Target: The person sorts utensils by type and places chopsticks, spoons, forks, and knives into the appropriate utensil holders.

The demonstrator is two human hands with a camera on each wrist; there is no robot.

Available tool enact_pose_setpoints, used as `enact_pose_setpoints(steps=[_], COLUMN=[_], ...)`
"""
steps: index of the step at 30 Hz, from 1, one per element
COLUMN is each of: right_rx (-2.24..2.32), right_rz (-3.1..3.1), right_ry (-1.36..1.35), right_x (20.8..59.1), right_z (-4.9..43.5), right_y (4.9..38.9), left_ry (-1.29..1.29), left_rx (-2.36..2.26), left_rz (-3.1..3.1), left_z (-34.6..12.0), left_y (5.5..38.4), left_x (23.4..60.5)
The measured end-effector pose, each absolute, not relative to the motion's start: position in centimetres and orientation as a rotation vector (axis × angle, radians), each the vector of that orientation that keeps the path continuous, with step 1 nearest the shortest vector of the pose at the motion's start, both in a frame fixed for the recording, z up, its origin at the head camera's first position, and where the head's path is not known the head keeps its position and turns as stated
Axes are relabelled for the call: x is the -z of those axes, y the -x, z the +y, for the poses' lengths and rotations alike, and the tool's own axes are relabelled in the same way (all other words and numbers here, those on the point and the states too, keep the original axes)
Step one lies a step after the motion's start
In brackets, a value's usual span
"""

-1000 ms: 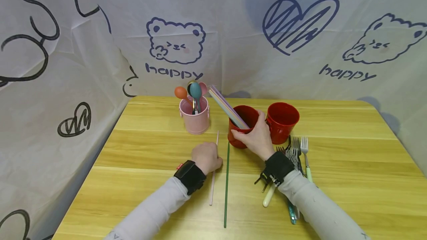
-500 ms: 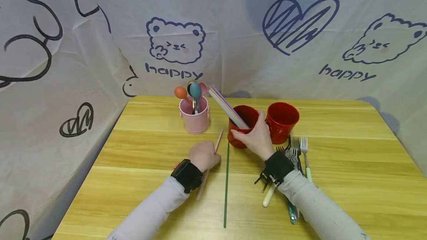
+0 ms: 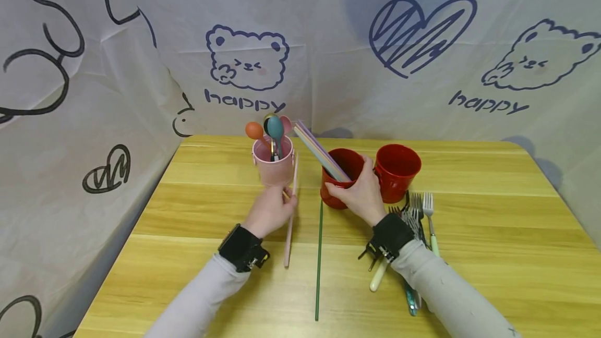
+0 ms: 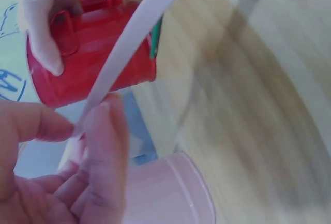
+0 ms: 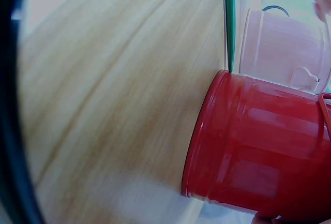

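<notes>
In the head view my left hand (image 3: 268, 212) pinches a pale pink chopstick (image 3: 288, 244), just in front of the pink bucket (image 3: 277, 173). The left wrist view shows thumb and fingertips around one end of that chopstick (image 4: 121, 53), which slants up past the bucket. My right hand (image 3: 360, 194) holds the rim of the nearer red cup (image 3: 332, 202), its thumb outside on the front. Several pastel chopsticks (image 3: 321, 153) lean out of this cup to the left. On the table, a green chopstick (image 3: 319, 260) lies between the two hands.
Several spoons (image 3: 275, 127) stand in the pink bucket. A second red cup (image 3: 394, 184) is close to the right of the first. Several forks (image 3: 428, 207) lie in a pile beneath and beside the right wrist. A printed cloth (image 3: 338, 67) hangs behind the table.
My left hand has gone up and left toward the pink bucket with the pink chopstick, whose far end now rises beside the bucket. The right hand and its red cup have stayed put.
</notes>
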State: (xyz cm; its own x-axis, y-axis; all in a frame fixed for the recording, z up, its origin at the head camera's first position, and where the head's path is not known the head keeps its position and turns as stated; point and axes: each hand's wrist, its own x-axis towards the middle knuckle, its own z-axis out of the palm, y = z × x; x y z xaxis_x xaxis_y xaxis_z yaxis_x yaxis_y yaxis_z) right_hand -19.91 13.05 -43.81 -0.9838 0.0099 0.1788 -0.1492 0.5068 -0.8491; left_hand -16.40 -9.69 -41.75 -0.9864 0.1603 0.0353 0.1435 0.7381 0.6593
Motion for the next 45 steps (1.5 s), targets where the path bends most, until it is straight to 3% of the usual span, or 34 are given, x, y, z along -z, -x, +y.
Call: enact_pose_setpoints(steps=[27,36,45], right_rx=[-1.500,-1.485,-1.490], right_rz=[-2.594,-2.587,-2.593], right_ry=[-0.123,-0.126,-0.125], right_x=[44.1,44.0,44.0], right_z=[13.1,13.1,13.0], right_y=[20.2,20.1,20.1], left_ry=[-0.353,-0.570,-0.750], left_rx=[-1.966,-2.260,-2.241], left_rz=[2.842,2.884,2.961], left_z=[-10.3,-8.7,-6.2], left_y=[17.8,18.5,19.4], left_x=[37.6,34.9,33.9])
